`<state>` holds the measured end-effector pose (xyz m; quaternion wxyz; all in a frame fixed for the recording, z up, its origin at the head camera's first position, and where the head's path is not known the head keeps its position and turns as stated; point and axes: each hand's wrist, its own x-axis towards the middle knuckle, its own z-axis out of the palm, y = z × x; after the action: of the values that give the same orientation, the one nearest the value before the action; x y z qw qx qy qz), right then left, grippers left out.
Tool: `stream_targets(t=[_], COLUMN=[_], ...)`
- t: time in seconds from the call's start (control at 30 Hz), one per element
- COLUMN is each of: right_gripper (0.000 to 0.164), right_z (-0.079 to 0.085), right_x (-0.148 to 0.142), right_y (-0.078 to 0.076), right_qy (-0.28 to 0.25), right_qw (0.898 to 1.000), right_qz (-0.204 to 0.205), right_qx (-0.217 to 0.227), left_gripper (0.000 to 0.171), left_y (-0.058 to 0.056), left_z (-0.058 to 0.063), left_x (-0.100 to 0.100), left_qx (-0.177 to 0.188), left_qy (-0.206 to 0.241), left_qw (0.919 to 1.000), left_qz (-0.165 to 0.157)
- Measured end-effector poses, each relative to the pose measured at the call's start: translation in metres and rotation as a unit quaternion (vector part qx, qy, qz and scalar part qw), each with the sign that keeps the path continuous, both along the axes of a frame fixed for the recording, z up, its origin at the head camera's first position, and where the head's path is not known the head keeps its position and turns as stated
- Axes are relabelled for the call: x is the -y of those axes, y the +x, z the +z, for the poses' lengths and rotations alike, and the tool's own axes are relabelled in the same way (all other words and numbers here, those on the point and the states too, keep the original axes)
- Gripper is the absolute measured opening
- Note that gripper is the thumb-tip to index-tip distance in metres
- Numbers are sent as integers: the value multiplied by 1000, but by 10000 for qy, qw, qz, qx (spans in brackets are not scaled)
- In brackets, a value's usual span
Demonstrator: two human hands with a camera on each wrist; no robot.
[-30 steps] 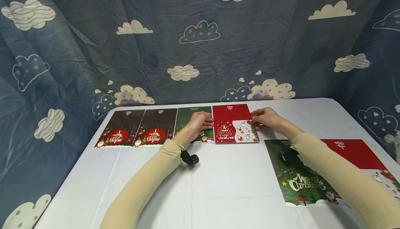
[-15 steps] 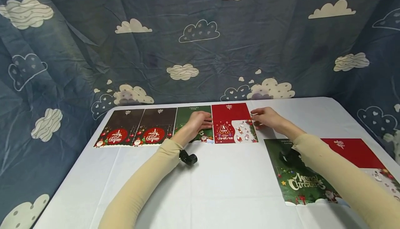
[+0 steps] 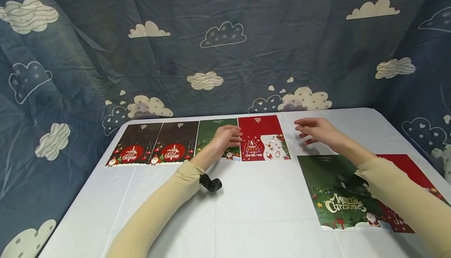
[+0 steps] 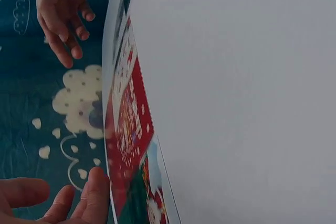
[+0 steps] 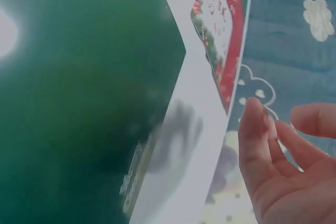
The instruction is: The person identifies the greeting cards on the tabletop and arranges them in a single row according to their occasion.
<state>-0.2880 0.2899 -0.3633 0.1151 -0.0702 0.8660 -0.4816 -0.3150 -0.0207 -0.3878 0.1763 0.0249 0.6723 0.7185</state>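
In the head view a red Christmas card (image 3: 262,127) lies flat at the right end of a row along the table's back. Beside it is a green card (image 3: 215,129), partly hidden under my left hand (image 3: 222,140), whose relaxed fingers reach to the red card's left edge. My right hand (image 3: 318,130) hovers over the white cloth to the right of the red card, fingers loosely bent and holding nothing. The right wrist view shows that hand (image 5: 289,166) with a gap between thumb and fingers.
Two dark brown cards (image 3: 137,144) fill the row's left end. At the right front lie a larger-looking green card (image 3: 338,187) and another red card (image 3: 405,168), partly covered by my right sleeve. A cloud-patterned curtain (image 3: 225,62) hangs behind the table (image 3: 246,211).
My right hand has let go of the red card's right edge and moved away to the right. The red card now lies flat in line with the row. My left hand has barely shifted.
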Motion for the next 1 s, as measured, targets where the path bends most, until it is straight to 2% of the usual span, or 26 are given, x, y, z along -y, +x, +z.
stream_targets(t=[0.17, 0.37, 0.6, 0.83, 1.0], right_gripper=[43, 45, 46, 46, 39], right_z=[11, 15, 15, 17, 14], right_x=[-19, -40, -57, -74, -91], right_y=[22, 45, 66, 94, 107], right_qy=[117, 149, 126, 235, 243], right_qw=[9999, 9996, 9990, 9986, 9983], right_qz=[-25, -36, -44, 5, -71], right_qx=[-79, -217, -428, -472, -520], left_gripper=[32, 28, 30, 28, 28], left_y=[19, 37, 52, 75, 92], left_z=[4, 5, 7, 8, 9], left_x=[-14, -26, -32, -43, -57], left_qx=[-179, -260, -160, -5, 50], left_qy=[-97, -6, 25, 376, 449], left_qw=[9996, 9986, 9968, 9924, 9882], left_qz=[-216, -451, -781, -1169, -1463])
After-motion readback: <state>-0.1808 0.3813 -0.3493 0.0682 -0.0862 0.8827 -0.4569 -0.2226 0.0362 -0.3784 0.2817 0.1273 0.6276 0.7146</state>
